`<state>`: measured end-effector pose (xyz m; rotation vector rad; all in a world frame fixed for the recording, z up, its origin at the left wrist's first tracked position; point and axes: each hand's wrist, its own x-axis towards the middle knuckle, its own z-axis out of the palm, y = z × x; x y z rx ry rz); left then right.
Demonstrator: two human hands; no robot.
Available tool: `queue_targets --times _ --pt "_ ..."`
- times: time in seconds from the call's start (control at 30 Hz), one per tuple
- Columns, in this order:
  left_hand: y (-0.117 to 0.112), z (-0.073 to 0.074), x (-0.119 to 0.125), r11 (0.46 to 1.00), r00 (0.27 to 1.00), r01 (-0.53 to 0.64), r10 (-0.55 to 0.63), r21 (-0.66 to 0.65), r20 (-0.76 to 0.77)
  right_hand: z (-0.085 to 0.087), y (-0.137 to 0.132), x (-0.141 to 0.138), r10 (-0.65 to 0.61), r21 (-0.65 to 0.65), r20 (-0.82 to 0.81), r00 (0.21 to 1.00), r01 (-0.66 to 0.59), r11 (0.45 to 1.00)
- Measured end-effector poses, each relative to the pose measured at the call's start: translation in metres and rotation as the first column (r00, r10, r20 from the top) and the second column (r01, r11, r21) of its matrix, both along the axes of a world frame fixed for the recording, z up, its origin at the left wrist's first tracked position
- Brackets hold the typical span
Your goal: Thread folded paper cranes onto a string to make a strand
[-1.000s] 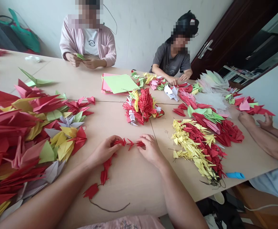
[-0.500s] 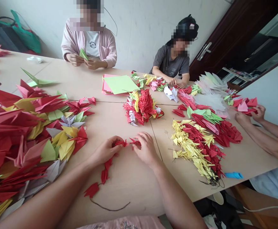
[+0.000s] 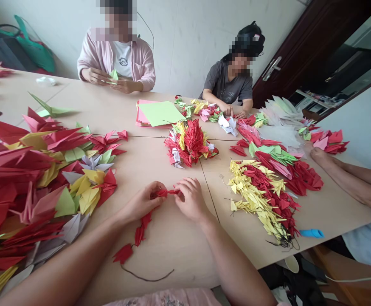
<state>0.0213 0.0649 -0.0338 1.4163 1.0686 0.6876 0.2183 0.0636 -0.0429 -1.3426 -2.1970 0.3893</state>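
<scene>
I saw it: left hand and right hand both pinched the red origami-crane string, dark cord curled at six o'clock on the tabletop!

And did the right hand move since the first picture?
Yes. Judged against the dark table seam, the right hand has shifted left, closer to the left hand, and more of the seam shows.
</scene>
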Motion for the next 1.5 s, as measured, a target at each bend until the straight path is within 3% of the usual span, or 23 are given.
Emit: queue_targets --times 0.37,0.7,1.0,1.17,1.5 --pt "-0.01 0.0 0.01 0.998 1.0 0.018 -0.016 0.062 -0.027 0.009 -0.008 -0.01 0.092 0.033 -0.048 0.995 -0.091 0.995" --pt "-0.007 -0.003 0.008 0.999 0.999 -0.022 0.023 0.049 -0.022 0.008 -0.001 0.013 0.02 0.079 -0.073 0.997 -0.014 0.997" --pt "-0.01 0.002 0.009 0.999 0.999 0.036 -0.036 0.013 0.021 0.01 -0.01 -0.004 0.155 0.1 0.027 0.987 -0.157 0.982" --pt "-0.01 0.001 0.008 0.998 0.995 0.069 -0.068 -0.014 0.074 0.009 -0.007 0.001 0.133 0.127 0.0 0.991 -0.132 0.983" --pt "-0.005 0.002 0.001 0.998 0.998 -0.001 0.005 -0.059 0.057 0.008 0.0 0.02 -0.005 0.146 -0.086 0.996 0.018 0.989"
